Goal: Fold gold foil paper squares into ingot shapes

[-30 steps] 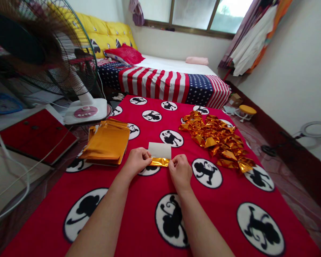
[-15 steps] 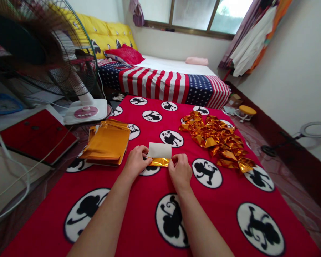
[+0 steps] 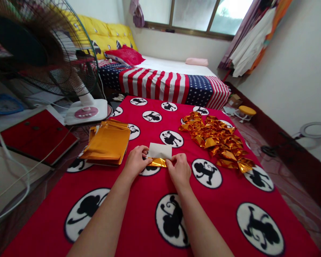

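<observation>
A sheet of gold foil paper (image 3: 159,150) lies in front of me, pale side up, its near edge folded over into a shiny gold strip. My left hand (image 3: 136,161) pinches the left end of that fold with thumb and fingers. At the opposite end, my right hand (image 3: 179,169) grips the fold between thumb and bent fingers. To the left sits a stack of flat gold foil sheets (image 3: 105,141). A heap of folded gold foil pieces (image 3: 216,137) spreads over the cloth on the right.
Everything lies on a red cloth (image 3: 205,214) with black monkey figures in white circles. An electric fan (image 3: 87,110) stands at the left edge. Beyond is a bed (image 3: 160,84); a yellow stool (image 3: 247,110) and a ring light (image 3: 315,129) are at the right.
My right thumb and fingers have slid slightly left along the fold. The left hand stays nearly in place, and the pale part of the sheet has shifted very little.
</observation>
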A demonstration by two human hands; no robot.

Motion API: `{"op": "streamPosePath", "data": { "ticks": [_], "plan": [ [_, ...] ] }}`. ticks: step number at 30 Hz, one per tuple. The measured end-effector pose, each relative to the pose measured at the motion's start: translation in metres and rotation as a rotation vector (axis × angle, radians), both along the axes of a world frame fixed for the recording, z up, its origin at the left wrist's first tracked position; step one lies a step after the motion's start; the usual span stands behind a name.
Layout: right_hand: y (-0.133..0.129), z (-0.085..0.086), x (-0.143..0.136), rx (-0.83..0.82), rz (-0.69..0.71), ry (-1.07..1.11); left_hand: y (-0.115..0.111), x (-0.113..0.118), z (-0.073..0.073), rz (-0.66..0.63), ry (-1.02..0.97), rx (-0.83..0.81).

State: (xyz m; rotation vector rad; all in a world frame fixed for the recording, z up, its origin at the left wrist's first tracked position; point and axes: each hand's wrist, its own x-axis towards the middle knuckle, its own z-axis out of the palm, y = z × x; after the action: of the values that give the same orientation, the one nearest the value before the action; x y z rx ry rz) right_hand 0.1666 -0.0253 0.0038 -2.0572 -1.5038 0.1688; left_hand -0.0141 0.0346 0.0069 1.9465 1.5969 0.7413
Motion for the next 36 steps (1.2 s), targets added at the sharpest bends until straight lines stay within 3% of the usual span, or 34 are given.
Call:
{"op": "streamPosePath", "data": {
  "ticks": [4,10,15,21,36],
  "plan": [
    [-0.004,-0.001,0.002,0.084,0.049,0.166,0.0,-0.001,-0.001,-0.007,-0.03,-0.002],
    [-0.004,-0.009,0.006,0.157,0.143,0.597,-0.001,-0.001,-0.003,-0.003,-0.105,0.005],
    [0.0,-0.01,0.006,0.267,0.185,0.893,-0.004,0.005,0.0,-0.065,-0.425,-0.096],
    [0.0,-0.011,0.005,0.354,0.207,1.025,-0.011,0.014,0.009,-0.128,-0.786,-0.305],
    [-0.001,-0.009,0.004,0.368,0.202,1.086,-0.016,0.025,0.007,-0.003,-0.897,-0.331]
  ]
}}
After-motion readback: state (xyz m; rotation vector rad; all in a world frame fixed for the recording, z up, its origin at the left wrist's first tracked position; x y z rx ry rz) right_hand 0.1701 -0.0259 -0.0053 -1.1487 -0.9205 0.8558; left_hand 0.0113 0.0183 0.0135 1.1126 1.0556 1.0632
